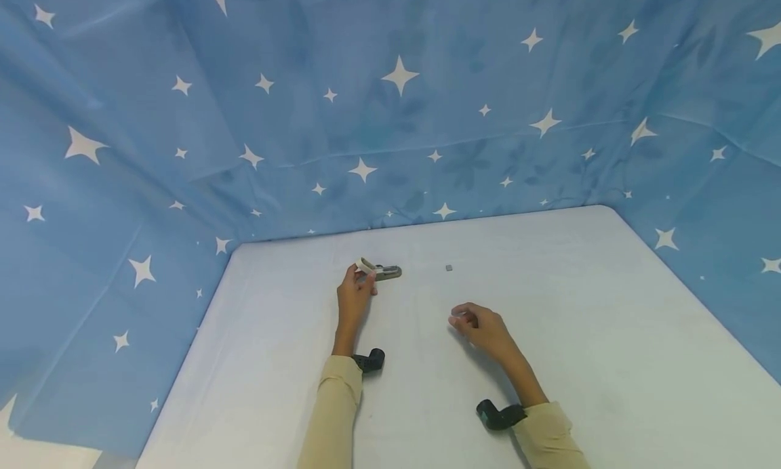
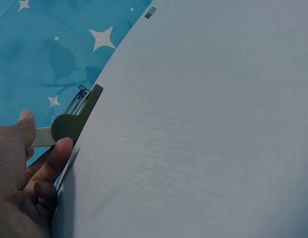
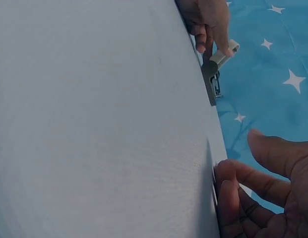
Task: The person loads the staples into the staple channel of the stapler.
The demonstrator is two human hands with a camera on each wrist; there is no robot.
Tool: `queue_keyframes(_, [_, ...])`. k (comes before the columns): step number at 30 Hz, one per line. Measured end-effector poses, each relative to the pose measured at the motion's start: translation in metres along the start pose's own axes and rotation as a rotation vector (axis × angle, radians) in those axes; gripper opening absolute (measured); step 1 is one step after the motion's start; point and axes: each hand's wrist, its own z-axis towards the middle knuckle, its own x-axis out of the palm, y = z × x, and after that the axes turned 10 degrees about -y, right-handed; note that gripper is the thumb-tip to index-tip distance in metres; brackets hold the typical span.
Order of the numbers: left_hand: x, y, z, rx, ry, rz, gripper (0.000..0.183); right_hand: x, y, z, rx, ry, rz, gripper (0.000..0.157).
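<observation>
A small grey-green and cream stapler (image 1: 388,273) lies toward the back of the white table, its cream top cover swung up and its metal staple channel bare. My left hand (image 1: 354,301) pinches that raised cover between thumb and fingers; the left wrist view shows the thumb on the cover and a finger near the stapler's hinge (image 2: 64,128). To the right of the stapler rests a short grey block of staples (image 1: 449,268). Nearer to me, my right hand (image 1: 485,330) hovers above the table with loosely bent fingers and nothing between them.
A white-covered table (image 1: 415,401) spreads beneath both hands. Blue cloth (image 1: 342,123) with white stars hangs behind it and along both sides. Each wrist carries a black camera mount (image 1: 497,415).
</observation>
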Motion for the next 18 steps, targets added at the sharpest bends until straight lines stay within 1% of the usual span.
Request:
queue_keyframes(2, [0.0,-0.001,0.002,0.013,-0.029,0.013,0.043,0.001,-0.001,0.0,-0.01,-0.007,0.006,0.025])
queue_keyframes(4, [0.0,-0.002,0.003,0.008,-0.051,0.013,0.039,0.002,-0.001,0.001,-0.02,-0.011,0.005,0.025])
queue_keyframes(6, [-0.001,-0.003,0.004,-0.011,-0.061,0.004,0.037,0.004,-0.002,0.002,-0.019,-0.012,0.003,0.025])
queue_keyframes(8, [-0.002,-0.003,0.003,-0.025,-0.056,-0.003,0.036,0.004,-0.003,0.002,-0.012,-0.014,-0.001,0.025])
queue_keyframes(12, [-0.004,-0.001,0.0,-0.025,-0.01,-0.034,0.035,0.005,-0.002,0.002,-0.006,-0.014,-0.018,0.024])
queue_keyframes(18, [-0.005,0.0,-0.008,-0.014,0.098,-0.076,0.033,0.003,0.001,0.003,-0.007,-0.024,-0.065,0.025])
